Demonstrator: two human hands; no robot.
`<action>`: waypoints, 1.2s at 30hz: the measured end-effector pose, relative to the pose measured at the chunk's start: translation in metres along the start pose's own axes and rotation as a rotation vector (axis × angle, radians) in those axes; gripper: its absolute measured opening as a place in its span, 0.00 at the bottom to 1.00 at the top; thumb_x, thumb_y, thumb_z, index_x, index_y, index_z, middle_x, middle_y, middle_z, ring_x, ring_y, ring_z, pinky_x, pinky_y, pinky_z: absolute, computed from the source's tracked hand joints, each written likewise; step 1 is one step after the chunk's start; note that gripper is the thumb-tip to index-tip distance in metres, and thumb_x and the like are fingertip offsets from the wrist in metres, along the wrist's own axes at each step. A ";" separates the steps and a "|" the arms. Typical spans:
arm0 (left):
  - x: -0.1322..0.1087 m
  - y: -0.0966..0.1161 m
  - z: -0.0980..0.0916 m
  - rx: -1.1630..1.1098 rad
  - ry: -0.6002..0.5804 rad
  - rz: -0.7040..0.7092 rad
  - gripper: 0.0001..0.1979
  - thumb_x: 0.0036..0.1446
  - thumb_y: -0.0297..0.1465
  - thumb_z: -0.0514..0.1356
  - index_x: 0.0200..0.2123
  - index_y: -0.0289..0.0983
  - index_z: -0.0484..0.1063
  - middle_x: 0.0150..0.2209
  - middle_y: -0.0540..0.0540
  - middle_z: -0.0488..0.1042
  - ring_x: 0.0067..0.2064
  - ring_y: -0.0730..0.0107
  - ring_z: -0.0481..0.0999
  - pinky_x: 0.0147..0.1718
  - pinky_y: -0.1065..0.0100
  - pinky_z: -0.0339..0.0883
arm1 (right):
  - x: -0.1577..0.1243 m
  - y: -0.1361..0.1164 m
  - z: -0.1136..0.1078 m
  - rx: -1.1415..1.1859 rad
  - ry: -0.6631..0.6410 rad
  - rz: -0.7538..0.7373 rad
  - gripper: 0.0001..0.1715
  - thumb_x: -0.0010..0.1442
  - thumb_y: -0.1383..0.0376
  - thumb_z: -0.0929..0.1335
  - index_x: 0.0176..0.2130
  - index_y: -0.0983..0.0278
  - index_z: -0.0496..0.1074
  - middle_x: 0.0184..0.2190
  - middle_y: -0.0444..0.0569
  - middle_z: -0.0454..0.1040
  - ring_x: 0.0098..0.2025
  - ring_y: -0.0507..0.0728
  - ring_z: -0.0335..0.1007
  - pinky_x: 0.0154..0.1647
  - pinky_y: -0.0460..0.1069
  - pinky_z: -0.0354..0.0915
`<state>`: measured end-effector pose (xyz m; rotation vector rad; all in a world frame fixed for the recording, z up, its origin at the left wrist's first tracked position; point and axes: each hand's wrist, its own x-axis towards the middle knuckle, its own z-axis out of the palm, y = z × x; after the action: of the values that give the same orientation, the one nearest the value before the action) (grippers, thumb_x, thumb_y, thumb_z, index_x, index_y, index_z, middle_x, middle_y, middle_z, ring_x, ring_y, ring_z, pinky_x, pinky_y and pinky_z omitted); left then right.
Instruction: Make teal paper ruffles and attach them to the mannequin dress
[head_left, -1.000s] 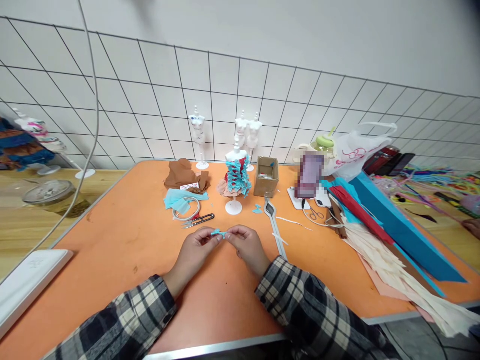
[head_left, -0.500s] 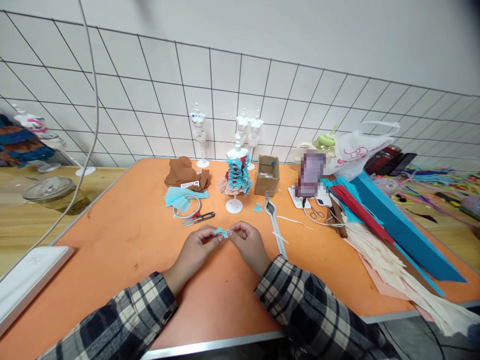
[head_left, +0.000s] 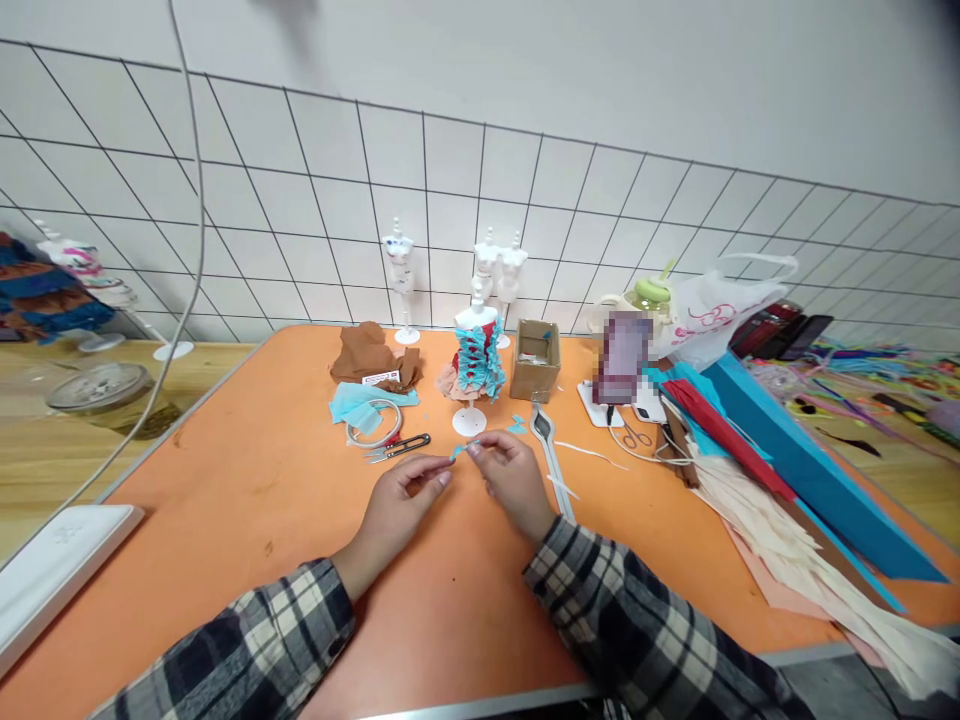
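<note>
A small light-blue crepe paper piece (head_left: 460, 450) is pinched between thumb and fingers of my right hand (head_left: 517, 482). My left hand (head_left: 401, 508) is just left of it, thumb and forefinger apart, with the forefinger's tip close to or touching the paper's left end. Straight ahead stands a small white dress form (head_left: 478, 318) dressed in a ruffled blue and red bodice (head_left: 480, 360) over a pale peach skirt. Small blue scraps (head_left: 517, 425) lie on the table beside its base.
Thread snips (head_left: 401, 447), a white cord coil (head_left: 373, 424), and brown crepe paper (head_left: 364, 355) lie left of the form. To the right are a cardboard box (head_left: 535, 375), a grey-white strap (head_left: 553, 465), scissors (head_left: 637, 437), a phone (head_left: 624, 355), and layered paper strips (head_left: 757, 510).
My left thumb and forefinger have parted from the blue paper piece. My right hand has shifted slightly right and keeps hold of it, now tilted. The camera view has moved slightly.
</note>
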<state>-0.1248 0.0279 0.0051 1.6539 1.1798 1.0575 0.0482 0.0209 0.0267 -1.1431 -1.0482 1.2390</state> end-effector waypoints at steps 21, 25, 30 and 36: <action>0.045 0.041 0.052 -1.126 0.030 -0.164 0.14 0.55 0.39 0.63 0.39 0.42 0.61 0.23 0.56 0.67 0.15 0.81 0.52 0.12 0.79 0.47 | 0.057 -0.040 -0.007 -0.189 0.114 -0.298 0.18 0.49 0.62 0.72 0.31 0.60 0.58 0.25 0.39 0.70 0.22 0.47 0.62 0.23 0.43 0.58; 0.046 0.044 0.053 -1.136 0.053 -0.182 0.15 0.53 0.39 0.65 0.37 0.40 0.63 0.22 0.57 0.66 0.16 0.81 0.53 0.13 0.79 0.49 | 0.058 -0.038 -0.006 -0.203 0.148 -0.300 0.17 0.50 0.61 0.71 0.29 0.60 0.58 0.25 0.39 0.70 0.20 0.47 0.60 0.22 0.43 0.56; 0.047 0.046 0.055 -1.118 0.103 -0.213 0.15 0.51 0.38 0.67 0.35 0.39 0.65 0.23 0.54 0.67 0.22 0.78 0.62 0.18 0.79 0.57 | 0.057 -0.038 -0.007 -0.305 0.195 -0.322 0.16 0.51 0.61 0.71 0.29 0.61 0.58 0.24 0.38 0.70 0.19 0.46 0.55 0.21 0.43 0.54; 0.048 0.048 0.054 -1.075 0.108 -0.204 0.14 0.49 0.37 0.68 0.32 0.38 0.67 0.23 0.55 0.66 0.25 0.77 0.62 0.22 0.77 0.58 | 0.054 -0.039 -0.007 -0.416 0.209 -0.356 0.14 0.52 0.60 0.70 0.30 0.61 0.61 0.25 0.37 0.68 0.17 0.46 0.50 0.18 0.43 0.48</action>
<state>-0.0512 0.0555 0.0418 0.6287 0.6000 1.3160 0.0645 0.0745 0.0632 -1.2958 -1.3161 0.6218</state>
